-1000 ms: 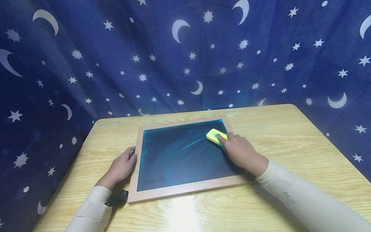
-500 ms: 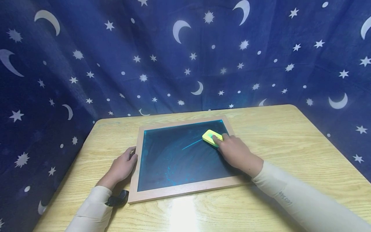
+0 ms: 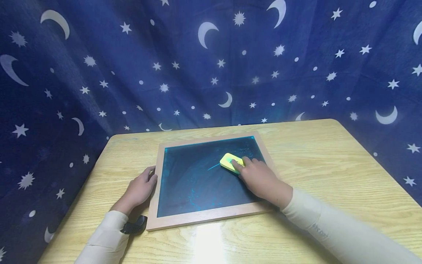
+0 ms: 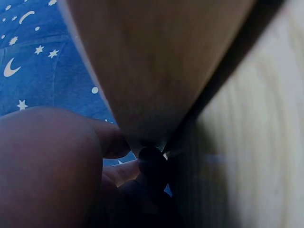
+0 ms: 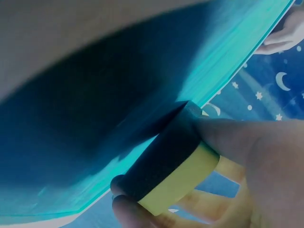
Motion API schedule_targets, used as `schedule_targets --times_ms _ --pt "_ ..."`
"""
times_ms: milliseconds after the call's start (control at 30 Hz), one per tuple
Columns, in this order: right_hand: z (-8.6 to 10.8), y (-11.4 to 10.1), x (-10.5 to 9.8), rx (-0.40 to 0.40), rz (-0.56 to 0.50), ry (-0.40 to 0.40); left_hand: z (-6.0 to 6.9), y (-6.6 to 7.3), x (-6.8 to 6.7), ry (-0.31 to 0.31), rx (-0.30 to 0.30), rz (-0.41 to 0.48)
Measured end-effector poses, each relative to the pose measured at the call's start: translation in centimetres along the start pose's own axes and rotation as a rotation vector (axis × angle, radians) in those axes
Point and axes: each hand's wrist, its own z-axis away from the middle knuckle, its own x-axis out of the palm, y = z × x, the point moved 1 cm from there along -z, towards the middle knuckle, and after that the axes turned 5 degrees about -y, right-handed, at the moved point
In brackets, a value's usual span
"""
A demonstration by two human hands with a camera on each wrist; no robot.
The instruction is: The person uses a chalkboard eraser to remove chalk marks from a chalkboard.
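My right hand [image 3: 263, 180] grips a yellow eraser [image 3: 227, 161] with a dark underside. The index finger lies along its top, and the thumb and other fingers are at its sides. In the right wrist view the eraser [image 5: 175, 178] shows its dark face close to the board. Beneath it is a blackboard [image 3: 194, 183] in a light wooden frame [image 3: 211, 217], with a short blue chalk line [image 3: 214, 167] left of the eraser and faint blue smears at the lower left. My left hand [image 3: 140, 187] touches the frame's left edge; its fingertips are partly in shadow in the left wrist view.
The board lies on a light wood-grain table [image 3: 316, 154]. A blue curtain [image 3: 184, 47] with white moons and stars hangs behind and on both sides. A black strap [image 3: 134, 226] sits at my left wrist, near the frame's lower left corner.
My right hand has slid the eraser left and slightly toward me along the chalk line, which now shows shorter. The left hand and the board have stayed in place.
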Motion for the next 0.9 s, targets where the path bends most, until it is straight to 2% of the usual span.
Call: schedule_targets --times_ms 467,700,900 --pt "1.2 -3.1 -0.5 -0.104 0.015 -0.112 0.0 -0.1 0.0 0.002 0.000 0.001" --pt "1.7 -4.3 -1.0 -0.149 0.038 -0.117 0.1 0.0 0.0 0.002 -0.003 -0.002" --pt "1.7 -4.4 -1.1 -0.154 0.036 -0.108 0.1 0.1 0.0 0.003 0.002 -0.001"
